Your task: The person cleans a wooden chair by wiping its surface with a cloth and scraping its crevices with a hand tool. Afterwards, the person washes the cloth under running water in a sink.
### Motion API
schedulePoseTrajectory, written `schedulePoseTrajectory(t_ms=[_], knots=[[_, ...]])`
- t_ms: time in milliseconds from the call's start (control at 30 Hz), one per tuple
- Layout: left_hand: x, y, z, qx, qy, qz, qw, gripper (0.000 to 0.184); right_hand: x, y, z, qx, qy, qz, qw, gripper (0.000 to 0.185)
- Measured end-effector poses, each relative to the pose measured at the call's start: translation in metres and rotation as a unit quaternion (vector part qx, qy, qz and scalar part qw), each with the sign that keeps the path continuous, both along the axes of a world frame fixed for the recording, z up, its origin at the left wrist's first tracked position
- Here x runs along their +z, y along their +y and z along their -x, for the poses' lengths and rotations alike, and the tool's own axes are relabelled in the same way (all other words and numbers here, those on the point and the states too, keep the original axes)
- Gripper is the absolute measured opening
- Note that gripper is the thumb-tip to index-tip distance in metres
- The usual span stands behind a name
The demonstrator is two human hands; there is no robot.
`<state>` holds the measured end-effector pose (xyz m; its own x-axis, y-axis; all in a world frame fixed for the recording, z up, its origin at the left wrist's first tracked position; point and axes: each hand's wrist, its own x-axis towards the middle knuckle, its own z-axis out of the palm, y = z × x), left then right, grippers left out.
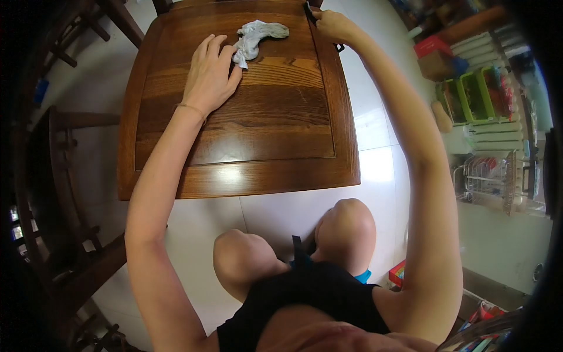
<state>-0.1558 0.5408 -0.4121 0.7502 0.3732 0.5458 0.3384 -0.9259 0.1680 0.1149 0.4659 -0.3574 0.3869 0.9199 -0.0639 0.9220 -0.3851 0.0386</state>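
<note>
My left hand [210,75] lies on a brown wooden seat-like panel [258,126], its fingers stretched out and slightly apart. Right beside the index finger and thumb is a crumpled grey-white cloth [251,44], perhaps a sock; the fingertips are at its edge, and I cannot tell whether they press on it. At the panel's far right corner my right hand [335,28] is closed around a slim black object [309,12]. Its kind is unclear, as the fingers hide most of it. A small black loop [339,48] shows just below that hand.
Dark wooden chair parts [88,120] stand along the left. Pale floor tiles [375,167] surround the panel. To the right are a green basket [472,95], a red box [433,47] and a wire rack [484,180]. My knees [346,229] are close to the panel's near edge.
</note>
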Motion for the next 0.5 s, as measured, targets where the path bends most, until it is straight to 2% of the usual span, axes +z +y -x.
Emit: schedulePoseTrajectory(t_ms=[33, 133, 200, 267, 333, 367, 433, 467, 500], knots=[[-0.001, 0.000, 0.000, 0.000, -0.001, -0.003, 1.000, 0.031, -0.002, 0.004, -0.003, -0.016, 0.011, 0.004, 1.000, 0.042], [-0.002, 0.000, 0.000, 0.013, 0.022, 0.013, 1.000, 0.032, -0.012, 0.016, -0.016, 0.068, -0.075, 0.016, 0.995, 0.029], [-0.003, -0.001, 0.000, 0.015, 0.026, 0.010, 1.000, 0.033, -0.041, 0.036, -0.052, 0.120, -0.107, 0.071, 0.984, 0.024], [-0.005, 0.000, -0.001, 0.016, 0.022, 0.003, 1.000, 0.033, -0.072, 0.052, -0.086, 0.149, -0.125, 0.094, 0.976, 0.024], [-0.005, 0.002, -0.002, 0.018, 0.027, 0.002, 0.999, 0.033, -0.072, 0.049, -0.081, 0.156, -0.127, 0.090, 0.975, 0.029], [-0.004, 0.002, -0.001, 0.018, 0.029, 0.001, 0.999, 0.033, -0.069, 0.043, -0.081, 0.087, -0.036, 0.058, 0.994, 0.029], [-0.002, 0.003, 0.002, 0.022, 0.032, 0.000, 0.999, 0.033, -0.001, 0.006, -0.008, -0.057, 0.144, -0.010, 0.988, 0.029], [-0.003, 0.003, 0.001, 0.023, 0.033, -0.001, 0.999, 0.033, -0.002, 0.002, -0.013, -0.036, 0.171, 0.003, 0.985, 0.026], [-0.002, 0.002, 0.002, 0.026, 0.034, 0.001, 0.999, 0.033, 0.017, -0.012, -0.003, -0.035, 0.157, 0.066, 0.985, 0.030]])
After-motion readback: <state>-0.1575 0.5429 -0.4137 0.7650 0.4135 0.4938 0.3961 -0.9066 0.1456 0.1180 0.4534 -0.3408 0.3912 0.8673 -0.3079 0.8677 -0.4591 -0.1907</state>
